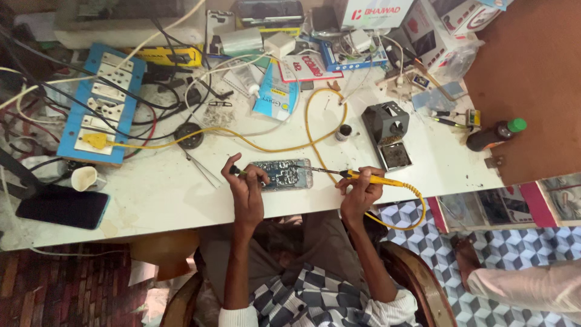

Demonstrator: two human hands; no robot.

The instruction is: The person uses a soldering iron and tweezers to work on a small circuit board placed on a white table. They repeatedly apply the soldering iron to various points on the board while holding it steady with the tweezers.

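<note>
The right hand (361,189) is closed around a yellow soldering iron (363,177), its tip on the opened phone (283,174) just left of it. The left hand (247,184) pinches a small tool (237,172) at the phone's edge. A slip of the hot tip could burn nearby parts, and the yellow cable (315,130) may drag.

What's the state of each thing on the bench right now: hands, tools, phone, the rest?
Left hand: closed on a small tool, at the opened phone's left edge.
Right hand: gripping the yellow soldering iron, tip on the board.
Opened phone: back off, circuit board exposed, flat on the table.
Power strip: yellow plug inserted.
Soldering stand: empty.
Black phone: screen dark.
Brown bottle: capped, lying on its side.
</note>
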